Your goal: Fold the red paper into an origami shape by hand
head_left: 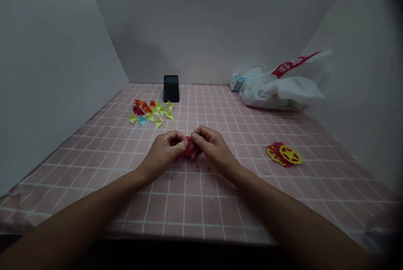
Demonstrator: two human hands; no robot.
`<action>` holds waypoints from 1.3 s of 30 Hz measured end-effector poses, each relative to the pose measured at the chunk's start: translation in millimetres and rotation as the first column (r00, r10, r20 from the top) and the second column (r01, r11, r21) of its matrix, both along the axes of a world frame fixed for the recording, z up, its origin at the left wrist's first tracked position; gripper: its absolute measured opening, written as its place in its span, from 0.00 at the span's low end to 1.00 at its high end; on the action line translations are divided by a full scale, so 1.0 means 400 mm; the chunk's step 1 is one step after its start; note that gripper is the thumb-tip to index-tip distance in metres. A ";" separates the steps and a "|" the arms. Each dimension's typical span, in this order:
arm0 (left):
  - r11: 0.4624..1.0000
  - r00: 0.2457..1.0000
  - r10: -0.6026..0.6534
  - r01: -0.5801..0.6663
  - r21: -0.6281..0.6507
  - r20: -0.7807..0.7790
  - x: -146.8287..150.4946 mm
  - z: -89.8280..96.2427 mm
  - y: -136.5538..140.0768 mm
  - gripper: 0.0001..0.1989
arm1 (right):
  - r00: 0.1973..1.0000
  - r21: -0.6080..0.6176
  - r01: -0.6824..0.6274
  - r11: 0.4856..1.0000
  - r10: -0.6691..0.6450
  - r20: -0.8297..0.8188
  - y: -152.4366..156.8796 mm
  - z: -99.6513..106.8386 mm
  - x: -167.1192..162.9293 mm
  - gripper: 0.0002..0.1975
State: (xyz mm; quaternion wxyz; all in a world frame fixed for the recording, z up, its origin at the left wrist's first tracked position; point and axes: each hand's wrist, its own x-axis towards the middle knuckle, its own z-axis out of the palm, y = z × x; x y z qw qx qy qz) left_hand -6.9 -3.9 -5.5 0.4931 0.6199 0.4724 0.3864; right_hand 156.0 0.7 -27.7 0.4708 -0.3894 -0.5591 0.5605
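A small red piece with a thin yellow edge [188,150] is pinched between both hands above the middle of the table. My left hand [164,151] grips its left side, thumb against fingers. On the other side my right hand [214,147] closes on it the same way, with the fingertips of both hands almost meeting. Most of the piece is covered by the fingers, so its exact kind is hidden. Off to the right lies a small pile of flat red and yellow cut-outs [291,155], the top one a yellow ring with a star shape inside.
Several small folded-paper shapes [158,122] in yellow, orange, red and blue lie at the left. A black phone-like slab [171,88] stands behind them. A white plastic bag [277,93] and a small box [233,83] sit back right. Pale walls enclose the pink checked tablecloth [220,215].
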 end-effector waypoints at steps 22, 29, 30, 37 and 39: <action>0.987 0.974 -0.086 0.112 -0.115 0.208 -0.011 -0.033 0.011 0.13 | 0.999 -0.057 -0.023 0.998 0.021 -0.031 0.001 0.003 -0.002 0.07; 0.995 0.981 -0.051 0.065 -0.072 0.188 -0.009 -0.035 0.009 0.13 | 0.992 -0.087 -0.055 0.995 0.045 -0.121 -0.003 -0.002 -0.004 0.07; 0.996 0.982 -0.045 0.057 -0.062 0.183 -0.009 -0.036 0.009 0.13 | 0.991 -0.093 -0.061 0.994 0.049 -0.128 -0.003 -0.003 -0.004 0.07; 0.999 0.986 -0.011 0.020 -0.049 0.168 -0.009 -0.038 0.009 0.12 | 0.986 -0.124 -0.079 0.989 0.059 -0.157 -0.001 -0.010 -0.006 0.08; 0.998 0.987 -0.004 0.014 -0.058 0.162 -0.008 -0.037 0.009 0.12 | 0.985 -0.129 -0.082 0.988 0.061 -0.164 0.000 -0.011 -0.006 0.08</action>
